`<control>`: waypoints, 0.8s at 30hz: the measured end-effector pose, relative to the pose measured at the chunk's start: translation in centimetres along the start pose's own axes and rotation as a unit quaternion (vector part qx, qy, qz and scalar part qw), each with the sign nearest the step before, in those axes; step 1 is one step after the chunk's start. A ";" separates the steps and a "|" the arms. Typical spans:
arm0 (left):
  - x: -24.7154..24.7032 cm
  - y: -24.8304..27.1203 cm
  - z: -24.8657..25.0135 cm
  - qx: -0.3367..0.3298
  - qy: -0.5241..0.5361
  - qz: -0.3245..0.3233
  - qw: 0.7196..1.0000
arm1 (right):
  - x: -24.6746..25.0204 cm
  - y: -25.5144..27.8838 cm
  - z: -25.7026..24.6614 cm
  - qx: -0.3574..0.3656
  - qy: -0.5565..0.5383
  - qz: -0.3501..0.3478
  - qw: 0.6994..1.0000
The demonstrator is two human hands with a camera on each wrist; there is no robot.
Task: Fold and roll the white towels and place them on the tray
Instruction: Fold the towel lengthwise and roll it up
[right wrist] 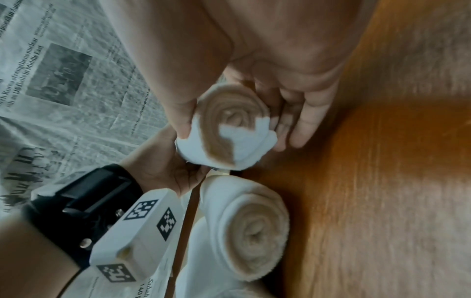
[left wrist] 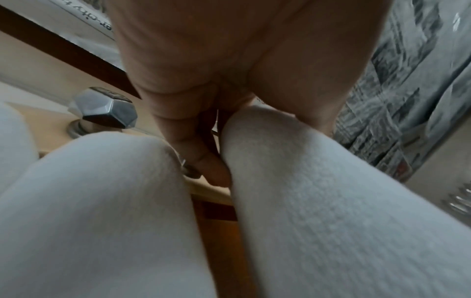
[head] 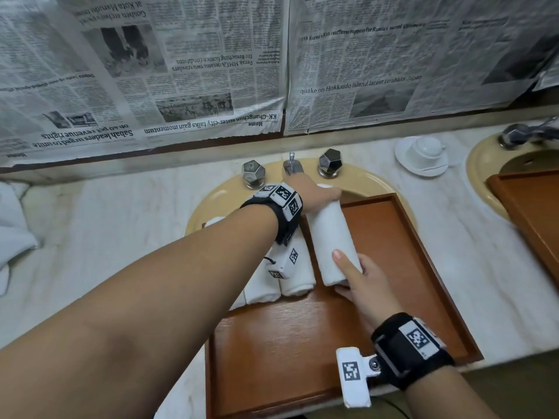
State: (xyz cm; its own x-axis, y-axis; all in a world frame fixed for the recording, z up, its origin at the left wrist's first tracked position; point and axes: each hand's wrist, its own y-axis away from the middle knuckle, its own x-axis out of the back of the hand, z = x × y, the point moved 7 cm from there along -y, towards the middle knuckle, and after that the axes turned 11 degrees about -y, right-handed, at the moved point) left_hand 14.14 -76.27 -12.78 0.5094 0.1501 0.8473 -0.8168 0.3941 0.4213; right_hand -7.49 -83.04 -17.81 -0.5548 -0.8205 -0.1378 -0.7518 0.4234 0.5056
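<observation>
A: How is the rolled towel (head: 332, 240) noted?

B: White terry, wound into a tight cylinder. A spiral of layers is seen at its near end in the right wrist view (right wrist: 230, 129). It is held over the wooden tray (head: 402, 267), lengthwise from the tray's far rim toward its middle. Whether its underside rests on the tray floor cannot be told.

A: And the towels already rolled?

B: Other rolled towels (head: 295, 273) are laid side by side against the tray's left wall, just beside the held roll. Three at least are counted, partly hidden by the left forearm. One spiral end is seen clearly from the right wrist (right wrist: 251, 233).

A: Left hand (head: 320, 198)?

B: The far end of the roll, near the tray's far rim, is gripped. Thumb and fingers are wrapped around the cloth, as seen from the left wrist (left wrist: 203, 153).

A: Right hand (head: 360, 279)?

B: The near end is clasped. The thumb is laid along the top of the roll and the fingers are curled beneath it (right wrist: 303, 113).

A: Surroundings?

B: The tray is set across a beige basin (head: 372, 179). Faceted tap handles (head: 330, 162) are found beyond the tray's far rim, a loose white cloth (head: 12, 225) well to the tray's left, and a cup on a saucer (head: 422, 154) beyond its far right corner. Newspaper (head: 181, 71) is fixed over the wall behind.
</observation>
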 end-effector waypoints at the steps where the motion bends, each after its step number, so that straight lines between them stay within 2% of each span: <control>1: -0.2 -0.2 0.2 -0.002 -0.023 0.000 1.000 | 0.1 -0.1 0.4 -0.006 0.005 0.009 1.000; 7: -0.4 -0.7 1.2 -0.006 -0.151 0.009 0.989 | 0.9 -1.1 2.1 0.007 0.077 0.032 0.997; 12: -0.5 -0.2 1.5 0.003 -0.161 0.010 0.987 | 0.7 -1.2 2.2 0.016 0.128 0.037 0.991; 20: 1.0 0.7 0.7 0.004 -0.164 0.056 0.985 | 0.2 -0.7 1.2 0.036 0.185 0.026 0.982; 24: 2.4 1.3 0.7 -0.035 -0.199 0.077 0.976 | 0.5 -1.6 1.6 0.032 0.217 0.025 0.975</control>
State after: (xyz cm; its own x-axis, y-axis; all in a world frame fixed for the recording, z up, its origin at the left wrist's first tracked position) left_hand 14.12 -76.08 -9.96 0.2256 -0.1455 0.9633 -0.8480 0.4574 0.2677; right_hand -7.14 -83.48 -19.99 -0.3983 -0.8777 0.2666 -0.7560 0.4787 0.4466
